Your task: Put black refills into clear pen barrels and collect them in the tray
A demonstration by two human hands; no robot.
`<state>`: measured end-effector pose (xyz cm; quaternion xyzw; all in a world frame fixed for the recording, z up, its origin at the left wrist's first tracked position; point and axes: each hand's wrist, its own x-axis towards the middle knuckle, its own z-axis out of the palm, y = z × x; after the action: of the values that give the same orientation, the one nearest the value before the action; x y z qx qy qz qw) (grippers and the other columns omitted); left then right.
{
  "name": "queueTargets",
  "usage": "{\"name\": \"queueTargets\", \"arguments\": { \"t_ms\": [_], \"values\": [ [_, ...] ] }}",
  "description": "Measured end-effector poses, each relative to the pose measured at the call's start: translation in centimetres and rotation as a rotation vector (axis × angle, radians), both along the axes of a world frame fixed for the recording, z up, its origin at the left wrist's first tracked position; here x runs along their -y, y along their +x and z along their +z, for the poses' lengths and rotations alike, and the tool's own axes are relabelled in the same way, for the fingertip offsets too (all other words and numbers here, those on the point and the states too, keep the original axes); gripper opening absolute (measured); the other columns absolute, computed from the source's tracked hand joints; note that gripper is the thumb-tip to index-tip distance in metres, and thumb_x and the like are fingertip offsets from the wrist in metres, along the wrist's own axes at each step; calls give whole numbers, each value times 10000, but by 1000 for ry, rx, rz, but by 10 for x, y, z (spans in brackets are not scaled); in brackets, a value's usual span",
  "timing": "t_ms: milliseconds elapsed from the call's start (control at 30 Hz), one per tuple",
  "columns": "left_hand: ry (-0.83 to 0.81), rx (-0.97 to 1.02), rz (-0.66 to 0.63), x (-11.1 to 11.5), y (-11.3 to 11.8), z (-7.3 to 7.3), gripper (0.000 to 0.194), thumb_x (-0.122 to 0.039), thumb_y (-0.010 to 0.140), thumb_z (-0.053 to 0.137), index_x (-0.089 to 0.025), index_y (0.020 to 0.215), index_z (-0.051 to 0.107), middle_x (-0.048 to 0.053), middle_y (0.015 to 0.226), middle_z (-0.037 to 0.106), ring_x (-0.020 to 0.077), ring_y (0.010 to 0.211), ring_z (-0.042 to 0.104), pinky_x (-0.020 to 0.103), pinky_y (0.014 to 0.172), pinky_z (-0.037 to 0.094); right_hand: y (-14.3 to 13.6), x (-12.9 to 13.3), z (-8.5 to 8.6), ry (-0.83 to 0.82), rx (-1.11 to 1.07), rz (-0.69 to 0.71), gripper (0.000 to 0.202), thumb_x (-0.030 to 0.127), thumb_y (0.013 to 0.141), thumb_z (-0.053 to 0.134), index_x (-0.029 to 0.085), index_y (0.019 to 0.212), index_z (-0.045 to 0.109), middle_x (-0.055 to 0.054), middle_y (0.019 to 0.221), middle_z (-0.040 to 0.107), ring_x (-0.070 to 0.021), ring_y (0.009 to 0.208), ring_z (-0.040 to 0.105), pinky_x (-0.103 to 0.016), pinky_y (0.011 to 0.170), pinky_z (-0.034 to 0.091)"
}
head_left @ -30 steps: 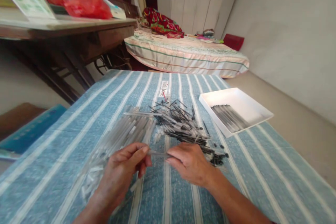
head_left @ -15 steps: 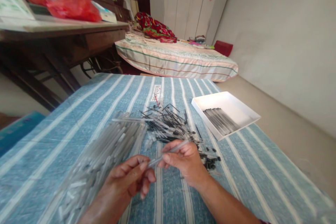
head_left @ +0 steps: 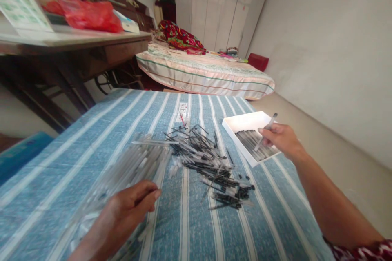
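My right hand (head_left: 281, 138) pinches a clear pen (head_left: 272, 120) with a dark end and holds it tilted over the white shallow box (head_left: 248, 119). A row of similar pens (head_left: 247, 138) lies side by side inside that box. Above the near end of the clear pen barrels (head_left: 139, 165) is my left hand (head_left: 125, 206), its thumb and fingers pressed together with nothing visible in them. Between the hands lies a loose heap of black refills (head_left: 199, 149), with small black plugs (head_left: 245, 191) at its near right side.
A blue striped cloth (head_left: 171, 236) covers the table. A "With love" label (head_left: 183, 112) lies beyond the heap. To the left stands a wooden desk (head_left: 101, 47) bearing a red plastic bag (head_left: 92, 16). A bed (head_left: 202, 67) is behind the table.
My right hand has carried the pen from the middle of the table right to the white box. My left hand has let go of the pen and drawn back slightly left.
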<state>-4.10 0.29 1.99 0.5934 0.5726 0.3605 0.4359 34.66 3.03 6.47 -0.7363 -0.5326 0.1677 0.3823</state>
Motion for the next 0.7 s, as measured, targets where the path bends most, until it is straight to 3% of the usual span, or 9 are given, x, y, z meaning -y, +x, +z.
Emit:
{"name": "queueTargets", "arguments": {
  "t_ms": [67,133,367,533,700],
  "values": [
    [24,-15,2,0,-2,3,165,-365,617,685,-229,549,619,-29,439,499,113,405,396,190,381,286,25,-13,7,-261,391,-7,334,396,811,523,161,577,567,-13,489,615,-115,452,549,-217,481,392],
    [49,-75,-28,0,-4,5,180,-363,625,674,-230,523,608,-31,421,477,114,400,382,191,374,259,42,-26,6,-376,472,12,320,331,768,586,160,501,548,-13,412,570,-120,428,542,-219,476,371],
    [48,-260,-199,-9,-20,1,248,-364,677,623,-214,484,586,-29,399,498,121,376,439,205,409,288,62,-54,-28,-653,429,86,376,332,755,628,150,444,520,-5,290,476,-100,283,444,-216,386,336],
    [-6,-381,-320,-14,-28,5,217,-376,698,595,-211,558,601,-33,474,548,133,441,504,205,451,327,65,-57,-42,-724,416,107,385,372,787,598,140,486,539,-6,289,474,-108,272,443,-222,373,354],
    [-28,-552,-459,-16,-34,9,338,-447,796,448,-192,628,592,-18,519,561,155,538,538,216,509,358,67,-56,-51,-745,435,86,392,407,811,567,128,536,577,-6,306,485,-125,306,494,-219,387,379]
  ]
}}
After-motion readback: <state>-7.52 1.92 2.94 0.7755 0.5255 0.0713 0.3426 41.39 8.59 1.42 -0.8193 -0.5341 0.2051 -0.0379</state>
